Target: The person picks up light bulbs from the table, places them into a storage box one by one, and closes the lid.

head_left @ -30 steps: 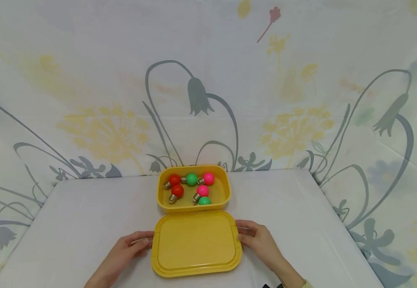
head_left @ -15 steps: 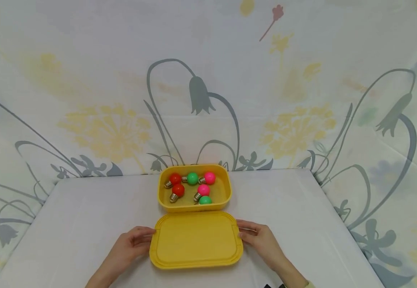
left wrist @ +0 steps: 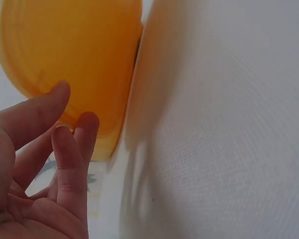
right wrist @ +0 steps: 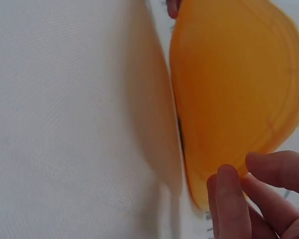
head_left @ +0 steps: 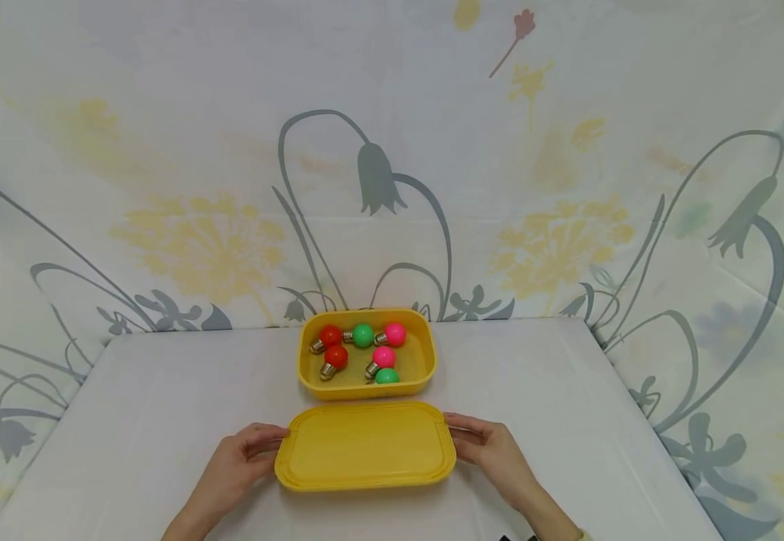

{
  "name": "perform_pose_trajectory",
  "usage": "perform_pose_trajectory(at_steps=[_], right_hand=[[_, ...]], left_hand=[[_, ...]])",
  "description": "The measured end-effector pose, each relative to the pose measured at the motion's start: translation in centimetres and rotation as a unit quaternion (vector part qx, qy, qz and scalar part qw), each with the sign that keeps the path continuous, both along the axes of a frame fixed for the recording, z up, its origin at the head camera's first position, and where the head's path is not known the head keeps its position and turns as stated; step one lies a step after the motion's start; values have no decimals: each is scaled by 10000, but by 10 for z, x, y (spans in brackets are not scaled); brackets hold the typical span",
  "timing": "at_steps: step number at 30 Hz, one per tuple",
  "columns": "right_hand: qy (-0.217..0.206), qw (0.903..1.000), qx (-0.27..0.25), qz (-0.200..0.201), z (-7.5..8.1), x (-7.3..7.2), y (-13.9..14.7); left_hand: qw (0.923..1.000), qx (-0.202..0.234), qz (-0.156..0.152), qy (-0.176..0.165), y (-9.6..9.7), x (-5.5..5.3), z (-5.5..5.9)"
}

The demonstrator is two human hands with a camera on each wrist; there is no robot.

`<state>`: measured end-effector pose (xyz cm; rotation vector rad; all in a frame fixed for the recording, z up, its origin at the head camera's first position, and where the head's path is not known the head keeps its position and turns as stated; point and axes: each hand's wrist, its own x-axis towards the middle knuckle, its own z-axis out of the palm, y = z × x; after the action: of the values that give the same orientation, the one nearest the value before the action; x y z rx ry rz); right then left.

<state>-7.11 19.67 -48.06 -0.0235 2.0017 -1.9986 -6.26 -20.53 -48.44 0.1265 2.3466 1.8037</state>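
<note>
A yellow lid point(head_left: 366, 447), a rounded rectangle, is held off the white table between both hands, its shadow falling on the cloth in the wrist views. My left hand point(head_left: 234, 460) pinches its left end; thumb point(left wrist: 60, 94) and fingertips meet at the rim. At the right end, my right hand point(head_left: 493, 454) grips the edge the same way, between thumb and fingers. Just beyond the lid stands a matching yellow box point(head_left: 364, 393), uncovered. Inside lie small bulbs with metal screw bases: red bulbs point(head_left: 336, 356), pink bulbs point(head_left: 384, 357) and green bulbs point(head_left: 363, 335).
White cloth covers the table point(head_left: 554, 406) on both sides of the box. Behind and along the sides hangs a flower-printed curtain point(head_left: 392, 248), close to the box's back. A small dark object point(head_left: 519, 538) shows at the bottom edge beside the right wrist.
The lid's near edge has moved up in the head view, so the lid looks narrower and tilted. The left fingers have shifted slightly up with it; the box and bulbs stay put.
</note>
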Motion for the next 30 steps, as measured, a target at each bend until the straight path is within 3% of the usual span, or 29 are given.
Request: perform_pose_trajectory(at_steps=[5, 10, 16, 23, 30], right_hand=[[91, 9998, 48, -144, -2, 1, 0], [495, 9969, 419, -434, -3, 0, 0], [1126, 9863, 834, -868, -4, 1, -3], [1635, 9757, 937, -1120, -5, 2, -5], [1743, 9703, 1018, -1335, -5, 2, -8]], left_hand=[[9984, -396, 385, 112, 4, -1, 3], [9958, -542, 719, 170, 7, -2, 2], [9944, -466, 898, 298, 9, -1, 2], [9936, -113, 1020, 464, 11, 2, 3], [9920, -96, 1176, 453, 14, 1, 2]])
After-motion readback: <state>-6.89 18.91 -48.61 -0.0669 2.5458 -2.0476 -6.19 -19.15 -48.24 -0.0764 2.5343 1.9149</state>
